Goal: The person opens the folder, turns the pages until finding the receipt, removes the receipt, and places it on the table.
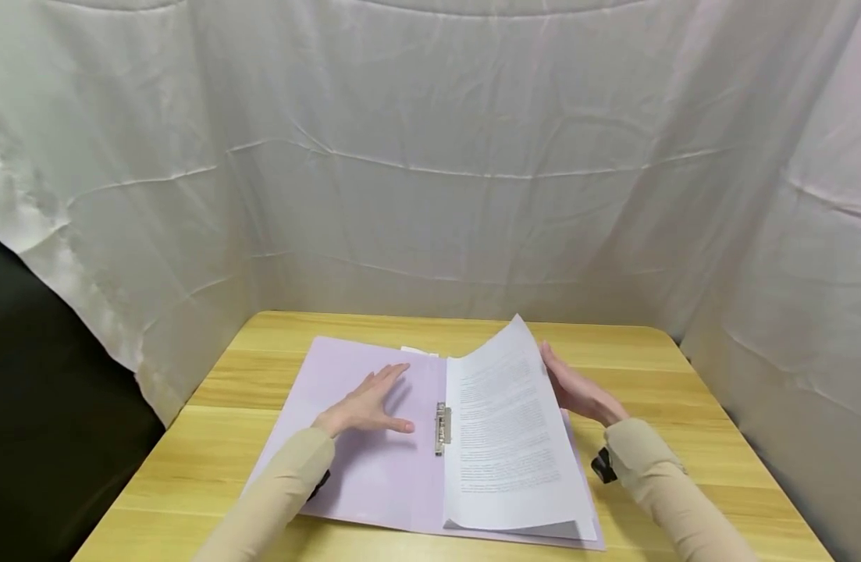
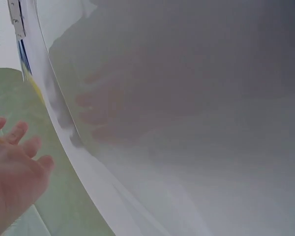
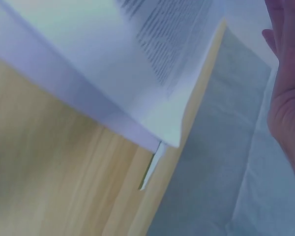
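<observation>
A lilac folder lies spread open on the table, with a metal clip along its spine. Printed sheets sit on its right side, and the top one curls upward at its far right corner. My left hand hovers over the left cover with its fingers spread, holding nothing. The glossy cover mirrors that hand in the left wrist view. My right hand is at the right edge of the raised sheet, its fingers fairly straight and their tips partly hidden behind the paper.
A wooden table carries the folder. Pale cloth hangs around the back and sides, with a dark area at the left. A small white piece sticks out past the folder's far edge.
</observation>
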A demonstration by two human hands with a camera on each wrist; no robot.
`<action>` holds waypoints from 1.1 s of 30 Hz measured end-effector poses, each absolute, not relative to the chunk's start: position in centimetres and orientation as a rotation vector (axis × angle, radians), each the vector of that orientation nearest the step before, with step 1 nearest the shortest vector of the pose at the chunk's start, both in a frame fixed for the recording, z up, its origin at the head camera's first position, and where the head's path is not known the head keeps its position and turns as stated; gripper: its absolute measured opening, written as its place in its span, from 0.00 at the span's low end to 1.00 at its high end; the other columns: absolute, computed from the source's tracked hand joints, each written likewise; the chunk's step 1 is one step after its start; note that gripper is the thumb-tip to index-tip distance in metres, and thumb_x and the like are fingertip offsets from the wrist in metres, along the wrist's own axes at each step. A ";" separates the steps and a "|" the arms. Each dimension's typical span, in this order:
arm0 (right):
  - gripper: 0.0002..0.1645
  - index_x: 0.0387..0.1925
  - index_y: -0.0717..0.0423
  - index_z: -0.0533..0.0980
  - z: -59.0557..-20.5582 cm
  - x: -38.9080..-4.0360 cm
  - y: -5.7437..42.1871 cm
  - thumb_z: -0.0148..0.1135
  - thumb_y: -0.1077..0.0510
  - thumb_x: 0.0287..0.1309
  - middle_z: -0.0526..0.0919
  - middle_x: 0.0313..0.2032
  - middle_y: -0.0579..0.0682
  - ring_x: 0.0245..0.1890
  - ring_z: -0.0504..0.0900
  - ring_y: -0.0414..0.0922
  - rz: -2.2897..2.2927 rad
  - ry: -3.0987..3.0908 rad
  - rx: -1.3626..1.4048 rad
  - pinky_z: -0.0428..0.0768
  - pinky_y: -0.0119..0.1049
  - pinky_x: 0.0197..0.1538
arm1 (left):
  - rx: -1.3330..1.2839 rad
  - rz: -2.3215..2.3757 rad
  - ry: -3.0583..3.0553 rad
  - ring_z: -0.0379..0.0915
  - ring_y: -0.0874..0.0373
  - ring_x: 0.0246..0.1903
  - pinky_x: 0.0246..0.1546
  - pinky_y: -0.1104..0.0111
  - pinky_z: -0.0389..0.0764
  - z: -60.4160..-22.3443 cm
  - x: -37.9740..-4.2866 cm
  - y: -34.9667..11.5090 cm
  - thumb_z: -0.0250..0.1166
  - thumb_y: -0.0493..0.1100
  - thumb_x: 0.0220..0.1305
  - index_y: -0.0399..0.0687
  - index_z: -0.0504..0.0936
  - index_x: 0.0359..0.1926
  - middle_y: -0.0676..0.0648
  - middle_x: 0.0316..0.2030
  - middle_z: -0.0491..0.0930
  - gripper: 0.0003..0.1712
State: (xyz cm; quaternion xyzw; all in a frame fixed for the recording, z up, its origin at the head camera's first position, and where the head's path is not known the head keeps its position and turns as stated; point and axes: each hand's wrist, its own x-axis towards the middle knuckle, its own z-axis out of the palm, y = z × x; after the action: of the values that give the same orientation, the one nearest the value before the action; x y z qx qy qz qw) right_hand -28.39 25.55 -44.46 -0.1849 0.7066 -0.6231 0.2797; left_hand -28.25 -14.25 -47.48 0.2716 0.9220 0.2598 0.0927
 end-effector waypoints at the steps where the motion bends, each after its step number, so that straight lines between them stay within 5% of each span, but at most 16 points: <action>1: 0.48 0.79 0.53 0.38 -44.4 -28.4 25.4 0.12 0.28 0.71 0.76 0.57 0.58 0.50 0.83 0.47 -1.679 1.876 -0.509 0.84 0.45 0.51 | 0.807 0.792 2.736 0.43 0.37 0.79 0.80 0.43 0.43 -47.4 -28.2 -14.3 0.77 0.61 0.51 0.42 0.48 0.80 0.36 0.79 0.51 0.66; 9: 0.45 0.80 0.39 0.27 -43.7 -28.1 24.1 0.05 0.27 0.68 0.82 0.51 0.57 0.38 0.86 0.44 -1.705 1.781 -0.579 0.81 0.33 0.29 | 0.799 0.980 2.642 0.42 0.37 0.79 0.79 0.41 0.39 -46.9 -27.9 -14.2 0.76 0.59 0.54 0.42 0.47 0.80 0.35 0.79 0.49 0.65; 15: 0.46 0.79 0.37 0.24 -43.1 -27.7 23.0 0.06 0.25 0.66 0.79 0.57 0.65 0.35 0.88 0.44 -1.648 1.876 -0.533 0.85 0.34 0.32 | 0.713 1.146 2.584 0.45 0.39 0.79 0.78 0.40 0.48 -46.9 -28.2 -13.7 0.75 0.59 0.56 0.46 0.46 0.81 0.41 0.80 0.47 0.63; 20: 0.44 0.79 0.32 0.26 -42.7 -27.5 21.9 0.07 0.25 0.67 0.65 0.70 0.72 0.37 0.88 0.48 -1.590 1.967 -0.490 0.86 0.37 0.36 | 0.680 1.277 2.504 0.47 0.39 0.79 0.75 0.38 0.54 -46.4 -28.3 -13.2 0.72 0.60 0.60 0.50 0.46 0.81 0.42 0.80 0.49 0.59; 27: 0.41 0.80 0.30 0.30 -42.7 -27.4 21.1 0.10 0.27 0.70 0.56 0.75 0.72 0.45 0.89 0.55 -1.551 2.044 -0.505 0.89 0.50 0.43 | 0.640 1.505 2.276 0.43 0.40 0.80 0.78 0.42 0.52 -45.4 -28.3 -12.1 0.66 0.54 0.68 0.46 0.45 0.81 0.38 0.79 0.51 0.52; 33: 0.37 0.79 0.25 0.35 -42.7 -27.2 20.5 0.12 0.29 0.73 0.55 0.77 0.68 0.47 0.88 0.57 -1.519 2.101 -0.528 0.89 0.53 0.43 | 0.621 1.633 2.111 0.51 0.40 0.78 0.77 0.47 0.57 -45.1 -28.5 -11.4 0.58 0.50 0.75 0.44 0.46 0.80 0.36 0.78 0.55 0.43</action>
State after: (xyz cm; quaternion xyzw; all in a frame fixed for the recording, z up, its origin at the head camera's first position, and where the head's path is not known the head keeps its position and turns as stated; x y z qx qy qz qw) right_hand -27.22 20.46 -42.73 -0.1935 0.7699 -0.5565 0.2452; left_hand -28.53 -11.43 -45.10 0.2220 0.7549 0.5841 0.1994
